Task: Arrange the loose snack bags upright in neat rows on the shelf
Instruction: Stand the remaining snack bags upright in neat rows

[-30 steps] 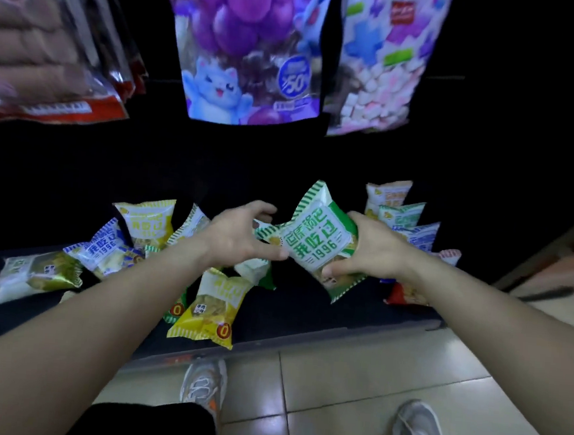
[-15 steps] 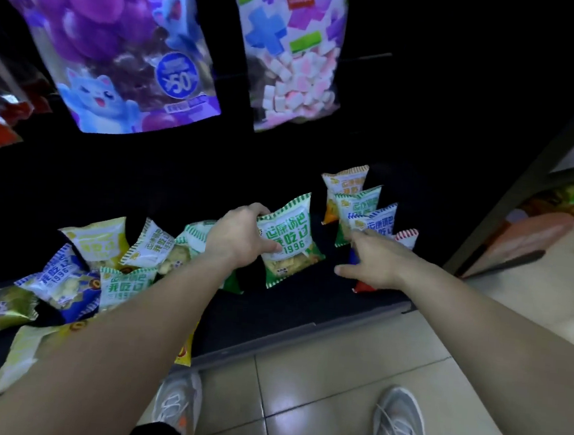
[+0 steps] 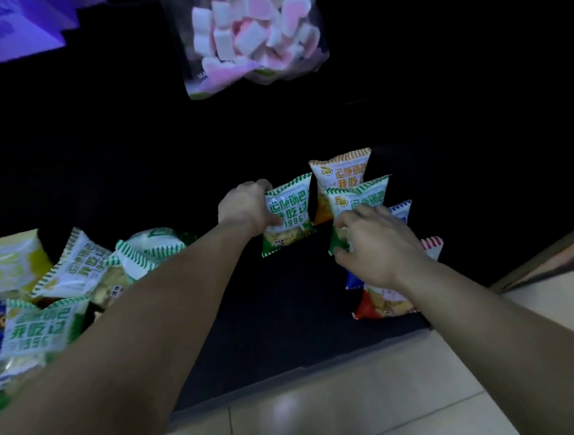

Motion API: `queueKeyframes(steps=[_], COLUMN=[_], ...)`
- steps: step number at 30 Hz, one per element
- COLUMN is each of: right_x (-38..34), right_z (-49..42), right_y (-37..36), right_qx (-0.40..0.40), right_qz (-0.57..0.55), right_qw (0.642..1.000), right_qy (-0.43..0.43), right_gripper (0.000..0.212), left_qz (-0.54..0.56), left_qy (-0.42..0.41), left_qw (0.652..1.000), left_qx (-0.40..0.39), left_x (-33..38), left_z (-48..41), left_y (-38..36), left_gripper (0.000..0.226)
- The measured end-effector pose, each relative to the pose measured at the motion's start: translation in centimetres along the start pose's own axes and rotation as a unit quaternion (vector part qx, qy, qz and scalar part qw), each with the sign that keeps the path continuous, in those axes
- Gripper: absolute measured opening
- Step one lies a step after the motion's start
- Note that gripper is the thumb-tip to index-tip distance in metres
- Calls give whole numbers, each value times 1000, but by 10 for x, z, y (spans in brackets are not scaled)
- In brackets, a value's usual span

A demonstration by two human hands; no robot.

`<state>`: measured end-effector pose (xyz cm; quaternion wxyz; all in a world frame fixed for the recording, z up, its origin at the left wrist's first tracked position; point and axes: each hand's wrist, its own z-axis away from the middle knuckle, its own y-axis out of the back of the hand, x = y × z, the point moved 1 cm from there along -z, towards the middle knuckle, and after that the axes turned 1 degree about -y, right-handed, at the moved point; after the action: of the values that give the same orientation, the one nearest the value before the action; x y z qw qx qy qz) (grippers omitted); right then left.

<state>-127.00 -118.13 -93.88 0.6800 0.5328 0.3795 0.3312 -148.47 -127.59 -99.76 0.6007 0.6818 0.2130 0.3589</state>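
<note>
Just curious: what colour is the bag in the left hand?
Green and white snack bag, striped edges; head view.

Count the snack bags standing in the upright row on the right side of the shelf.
4, with others possibly hidden: the orange bag at the back, the green bag under the right hand, then the blue bag, and the red bag at the front.

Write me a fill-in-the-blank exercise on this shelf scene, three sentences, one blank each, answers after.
1. The left hand holds a snack bag printed in white and ____.
2. The right hand rests on the row of upright bags; the bag nearest the floor is ____.
3. The hanging clear bag holds pink and ____ pieces.

Answers: green; red; white
</note>
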Motion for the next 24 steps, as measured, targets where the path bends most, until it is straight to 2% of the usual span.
queueKeyframes(steps=[3, 6, 10, 15, 19, 24], right_x=[0, -1, 0, -3, -11, -20], right_z=[-8, -9, -7, -3, -2, -3], right_y=[-12, -23, -32, -36, -41, -43], right_qx=[25, 36, 21, 14, 5, -10], right_qz=[2, -18, -25, -33, -38, -29], right_qw=[1000, 999, 999, 999, 999, 999], right_qy=[-7, -14, -25, -35, -32, -25], right_gripper=[51, 49, 47, 45, 48, 50], left_qz=[-1, 49, 89, 88, 71, 51], left_qy=[12, 20, 18, -6, -19, -29], left_qw=[1000, 999, 994, 993, 996, 998], left_qx=[-1, 15, 63, 79, 57, -19], left_x=[-1, -1, 1, -3, -6, -9], left_z=[-19, -30, -32, -32, -34, -38], left_y=[-16, -24, -26, -25, -25, -12], left_gripper=[76, 69, 61, 59, 59, 69])
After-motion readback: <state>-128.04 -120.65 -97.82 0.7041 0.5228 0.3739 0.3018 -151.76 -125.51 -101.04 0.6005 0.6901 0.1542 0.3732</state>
